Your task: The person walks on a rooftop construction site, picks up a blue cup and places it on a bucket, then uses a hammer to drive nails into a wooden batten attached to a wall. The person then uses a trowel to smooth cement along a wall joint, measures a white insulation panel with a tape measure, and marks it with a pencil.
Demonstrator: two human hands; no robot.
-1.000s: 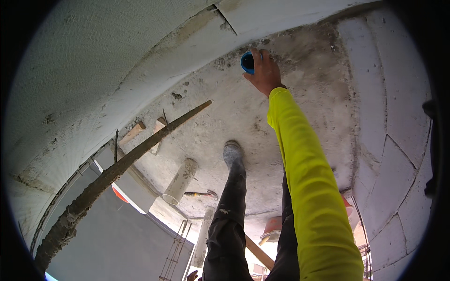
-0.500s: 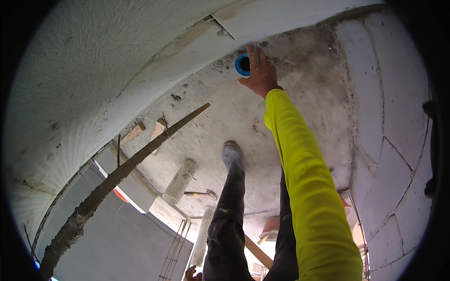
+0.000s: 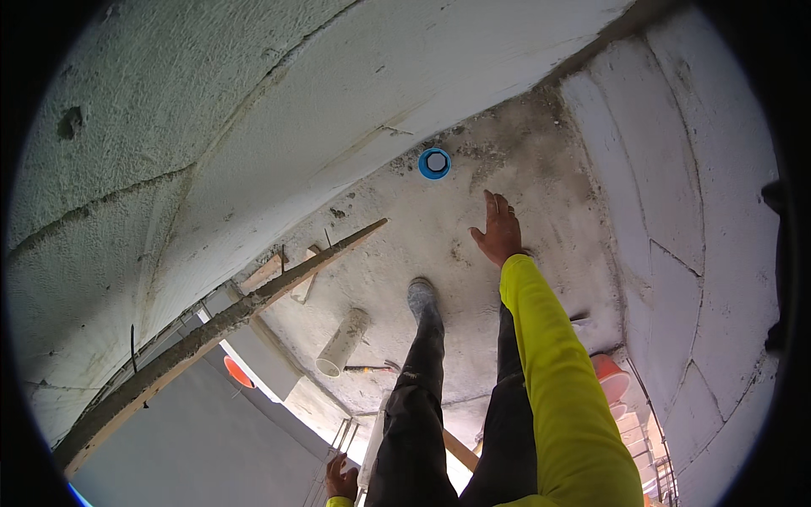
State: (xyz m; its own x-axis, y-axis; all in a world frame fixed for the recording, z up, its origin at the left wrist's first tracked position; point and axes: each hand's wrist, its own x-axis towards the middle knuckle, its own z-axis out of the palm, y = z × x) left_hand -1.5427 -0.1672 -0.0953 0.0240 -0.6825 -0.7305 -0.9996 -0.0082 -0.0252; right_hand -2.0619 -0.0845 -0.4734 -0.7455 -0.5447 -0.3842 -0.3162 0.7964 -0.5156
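A round blue pipe collar (image 3: 434, 175) sits at floor level near the wall, with a pale opening in its middle. My right hand (image 3: 498, 226), in a yellow sleeve, hovers below and to the right of it, apart from it. Its fingers are extended and nothing is in them. Low in the picture hangs my left hand (image 3: 340, 480), beside my left leg and close to a white pipe (image 3: 372, 439). Its fingers look loosely bent and apart, with nothing visible in them.
A rough wooden pole (image 3: 245, 308) slants across the left side. On the concrete floor (image 3: 473, 279) lie a short grey pipe (image 3: 343, 342), a slim tool (image 3: 372, 367) and wood pieces (image 3: 306, 279). Block walls (image 3: 667, 211) close in the right. A red bucket (image 3: 610, 378) stands behind.
My right hand has let go of the blue collar and drawn back toward me. The collar's opening, dark before, now looks pale. My left hand shows more, and the view has shifted.
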